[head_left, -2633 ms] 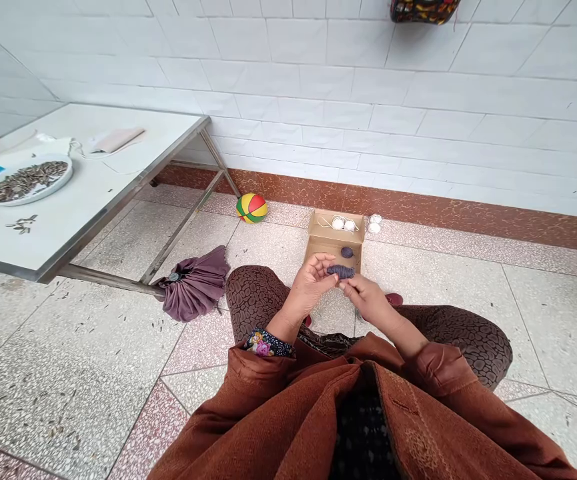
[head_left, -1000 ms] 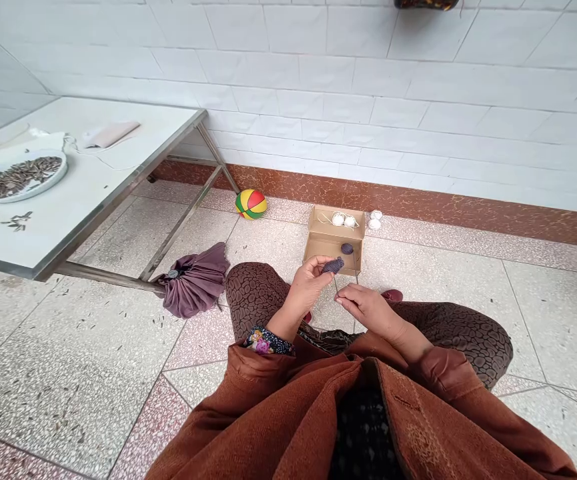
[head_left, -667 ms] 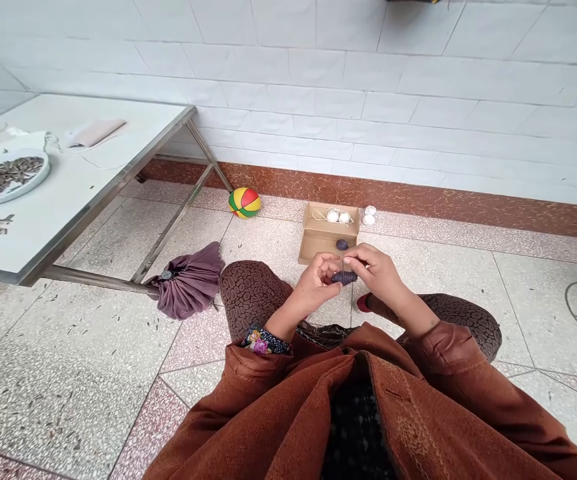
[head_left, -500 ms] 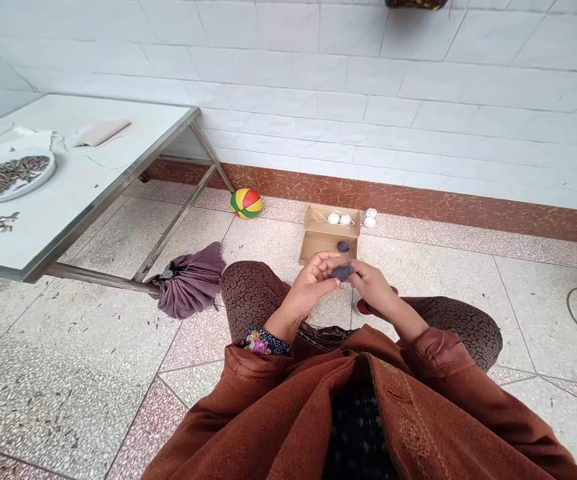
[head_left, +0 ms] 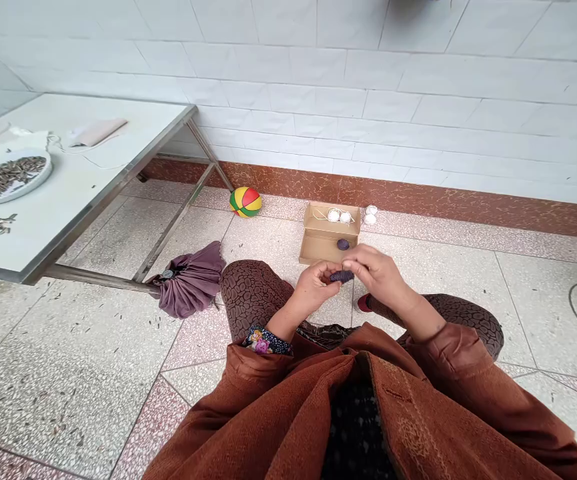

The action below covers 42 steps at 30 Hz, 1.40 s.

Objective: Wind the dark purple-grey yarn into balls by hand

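A small dark purple ball of yarn (head_left: 341, 275), wound in ridges, is between the fingertips of my left hand (head_left: 312, 291) above the gap between my knees. My right hand (head_left: 377, 275) is just above and to the right of it, thumb and forefinger pinched together at the ball's upper edge. The strand in that pinch is too thin to make out clearly. Beyond my hands, an open cardboard box (head_left: 313, 248) stands on the floor with a second dark purple yarn ball (head_left: 343, 245) in it. Two white yarn balls (head_left: 339, 215) lie at its lid side.
More white balls (head_left: 370, 215) sit right of the box. A striped ball (head_left: 245, 201) lies near the leg of the white table (head_left: 133, 143) on the left. That table bears a plate of seeds (head_left: 11, 179). A folded purple umbrella (head_left: 191, 280) leans by its lower bar.
My right hand has moved up and over the yarn ball from its right side, its back now turned upward. My left hand has stayed nearly in place with the ball.
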Motion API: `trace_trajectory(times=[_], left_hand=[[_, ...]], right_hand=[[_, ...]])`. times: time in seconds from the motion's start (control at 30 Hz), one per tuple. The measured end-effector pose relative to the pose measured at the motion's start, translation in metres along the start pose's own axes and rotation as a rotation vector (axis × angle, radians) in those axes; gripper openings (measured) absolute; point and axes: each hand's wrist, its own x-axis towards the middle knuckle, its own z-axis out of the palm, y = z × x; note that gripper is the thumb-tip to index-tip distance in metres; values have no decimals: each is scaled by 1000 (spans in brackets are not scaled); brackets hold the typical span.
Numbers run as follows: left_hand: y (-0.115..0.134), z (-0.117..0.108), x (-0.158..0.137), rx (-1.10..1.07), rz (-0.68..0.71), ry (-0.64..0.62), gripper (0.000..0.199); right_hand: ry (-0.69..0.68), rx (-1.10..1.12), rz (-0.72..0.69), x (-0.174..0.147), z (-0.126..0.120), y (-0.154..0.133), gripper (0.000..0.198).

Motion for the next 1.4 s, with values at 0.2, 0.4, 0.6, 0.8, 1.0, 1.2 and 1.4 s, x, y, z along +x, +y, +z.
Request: trace_trajectory(times=[0.2,0.4,0.6,0.8,1.0,1.2,1.4], left_hand=[[3,4,-3,-360,-64,-71,43],[-12,-2,4,-380,-116,133,40],[-9,-2,3,-179,-48,127,30],[1,0,-3,-237,-118,16,36],[0,-2,-3,-242,-109,-2,40],[6,-3,-4,-299,-63,-64,50],[1,-3,-5,-451,-101,-75,50]], right_hand=[[116,18,251,-5,23,43,27],[-194,26,129,-49,55,32,25],[-125,19,22,-28,30,7,25],[-18,60,85,-15,28,7,22],[-78,59,59,-17,22,2,20],[36,93,154,-3,16,18,16],[14,172,297,-23,40,32,25]])
